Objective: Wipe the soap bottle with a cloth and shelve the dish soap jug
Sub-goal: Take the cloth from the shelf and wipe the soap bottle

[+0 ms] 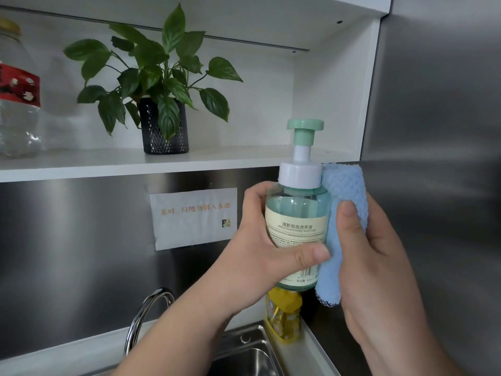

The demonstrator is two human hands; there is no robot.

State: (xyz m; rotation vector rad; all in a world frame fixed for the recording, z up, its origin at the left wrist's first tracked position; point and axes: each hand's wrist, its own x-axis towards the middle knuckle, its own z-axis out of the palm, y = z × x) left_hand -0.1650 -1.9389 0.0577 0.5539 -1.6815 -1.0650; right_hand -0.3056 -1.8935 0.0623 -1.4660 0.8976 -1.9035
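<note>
Left hand point(260, 240) grips soap bottle point(296, 213), right hand point(379, 256) pinches cloth point(343, 191) against it, hiding dish soap jug point(284, 313).

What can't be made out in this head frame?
- Yellow dish soap jug: top hidden behind the soap bottle; label too blurred to read.
- Blue cloth: its contact with the bottle's far side is hidden by the bottle and right hand.
- Bottle's lower label: covered by left hand.
- Clear bottle on the shelf: cut off by left edge.
- Faucet: base hidden by left forearm.
</note>
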